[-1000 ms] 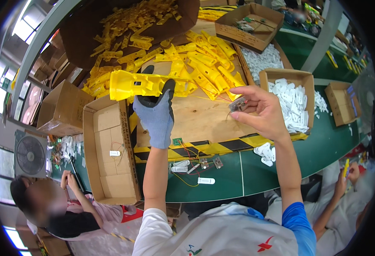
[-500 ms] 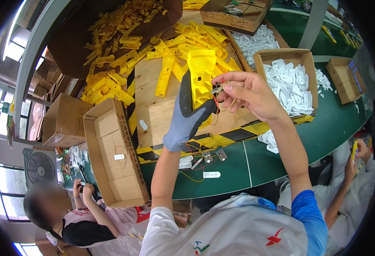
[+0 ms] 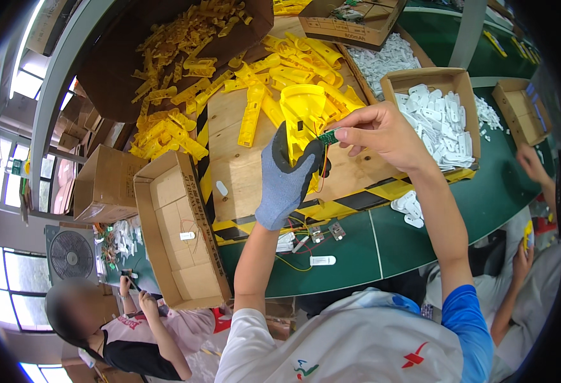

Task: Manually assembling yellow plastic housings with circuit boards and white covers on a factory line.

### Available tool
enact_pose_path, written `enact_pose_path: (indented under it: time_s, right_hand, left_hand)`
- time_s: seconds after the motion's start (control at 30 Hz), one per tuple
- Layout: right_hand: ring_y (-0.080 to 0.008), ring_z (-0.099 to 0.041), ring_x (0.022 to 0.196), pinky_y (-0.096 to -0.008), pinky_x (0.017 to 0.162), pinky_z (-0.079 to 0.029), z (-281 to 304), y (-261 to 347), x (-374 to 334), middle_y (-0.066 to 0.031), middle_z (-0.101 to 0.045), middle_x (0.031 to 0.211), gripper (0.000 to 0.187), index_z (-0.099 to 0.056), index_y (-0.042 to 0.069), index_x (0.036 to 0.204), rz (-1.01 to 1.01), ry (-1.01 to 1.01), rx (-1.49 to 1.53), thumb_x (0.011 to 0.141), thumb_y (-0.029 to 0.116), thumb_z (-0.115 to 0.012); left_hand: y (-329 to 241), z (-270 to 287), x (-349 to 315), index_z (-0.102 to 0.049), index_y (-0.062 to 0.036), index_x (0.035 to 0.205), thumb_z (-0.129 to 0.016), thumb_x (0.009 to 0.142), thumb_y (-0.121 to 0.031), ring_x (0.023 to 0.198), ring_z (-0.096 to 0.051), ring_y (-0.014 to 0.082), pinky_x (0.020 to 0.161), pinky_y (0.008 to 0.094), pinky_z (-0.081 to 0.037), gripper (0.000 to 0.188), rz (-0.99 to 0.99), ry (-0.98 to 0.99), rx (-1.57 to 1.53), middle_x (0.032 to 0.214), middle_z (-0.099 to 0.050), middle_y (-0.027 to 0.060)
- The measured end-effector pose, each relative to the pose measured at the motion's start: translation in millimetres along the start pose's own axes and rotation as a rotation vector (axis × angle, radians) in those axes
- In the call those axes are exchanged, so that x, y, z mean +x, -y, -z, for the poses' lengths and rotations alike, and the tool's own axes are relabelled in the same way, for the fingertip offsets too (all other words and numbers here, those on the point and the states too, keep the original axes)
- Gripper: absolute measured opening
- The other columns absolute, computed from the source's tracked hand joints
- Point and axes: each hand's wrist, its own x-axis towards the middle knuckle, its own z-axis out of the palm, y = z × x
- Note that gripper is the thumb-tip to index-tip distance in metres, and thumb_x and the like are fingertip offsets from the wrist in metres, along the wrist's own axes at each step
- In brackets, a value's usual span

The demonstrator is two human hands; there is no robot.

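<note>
My left hand point(image 3: 284, 175), in a grey-blue glove with dark palm and fingers, grips a yellow plastic housing point(image 3: 301, 105) with its wide end pointing away from me. Pinched between the thumb and fingers of my bare right hand point(image 3: 373, 137) is a small green circuit board point(image 3: 327, 136), held against the housing's right side. A red wire point(image 3: 322, 177) hangs from the board down past my left thumb. Both hands are above the wooden board point(image 3: 242, 185). My fingers partly cover the lower end of the housing.
Yellow housings point(image 3: 255, 105) are piled at the far side, more in a large box point(image 3: 111, 76). White plastic parts fill a carton point(image 3: 430, 127) on the right. A long carton point(image 3: 181, 242) stands left. Small metal parts point(image 3: 336, 231) lie in front. Co-workers sit on both sides.
My right hand has turned the circuit board so its green face shows, with the fingers more closed around it. The housing sits slightly lower. At right, a co-worker's hand now reaches toward a small carton.
</note>
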Motion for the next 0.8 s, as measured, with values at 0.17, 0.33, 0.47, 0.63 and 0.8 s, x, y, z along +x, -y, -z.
enact_pose_path:
  time_s: [0.17, 0.33, 0.47, 0.63, 0.8]
  right_hand:
    - [-0.0084, -0.062, 0.072, -0.0223, 0.067, -0.051, 6, 8, -5, -0.0064, -0.071, 0.080, 0.022, -0.073, -0.001, 0.097, 0.054, 0.041, -0.034, 0.083, 0.015, -0.076]
    - [-0.0088, -0.062, 0.075, -0.0229, 0.072, -0.048, 20, 13, -10, -0.0062, -0.071, 0.085, 0.021, -0.073, -0.001, 0.097, 0.058, 0.214, -0.178, 0.081, 0.013, -0.076]
    - [-0.0085, -0.062, 0.076, -0.0232, 0.071, -0.049, 7, 8, -11, -0.0062, -0.070, 0.085, 0.019, -0.073, -0.001, 0.096, 0.106, 0.102, -0.076, 0.082, 0.012, -0.076]
    - [-0.0075, -0.063, 0.077, -0.0232, 0.072, -0.051, -9, 7, -11, -0.0054, -0.070, 0.084, 0.019, -0.073, -0.001, 0.095, 0.194, -0.067, -0.144, 0.084, 0.014, -0.075]
    - [-0.0087, -0.065, 0.077, -0.0216, 0.073, -0.052, -17, -1, -7, -0.0067, -0.071, 0.085, 0.020, -0.072, -0.003, 0.095, 0.253, -0.107, -0.001, 0.083, 0.013, -0.076]
  left_hand:
    - [-3, 5, 2, -0.055, 0.0006, 0.112, -0.067, 0.087, -0.009, 0.070, -0.060, 0.0096, 0.060, 0.0261, -0.048, 0.030, 0.106, 0.102, -0.005, 0.087, -0.063, 0.0051]
    - [-11, 0, -2, -0.049, -0.0023, 0.122, -0.068, 0.089, -0.020, 0.073, -0.062, 0.0121, 0.060, 0.0270, -0.051, 0.042, 0.239, 0.216, -0.122, 0.087, -0.061, 0.0058]
    - [5, 4, -1, -0.042, -0.0082, 0.133, -0.049, 0.097, -0.049, 0.075, -0.064, 0.0174, 0.060, 0.0293, -0.054, 0.055, 0.324, 0.307, -0.453, 0.094, -0.060, 0.0091]
    - [11, 4, 0, -0.044, -0.0093, 0.132, -0.040, 0.100, -0.050, 0.075, -0.065, 0.0212, 0.063, 0.0324, -0.057, 0.052, 0.336, 0.300, -0.547, 0.101, -0.060, 0.0114]
    - [13, 5, 0, -0.046, -0.0072, 0.129, -0.039, 0.101, -0.049, 0.076, -0.066, 0.0218, 0.062, 0.0327, -0.057, 0.051, 0.340, 0.257, -0.542, 0.100, -0.061, 0.0119]
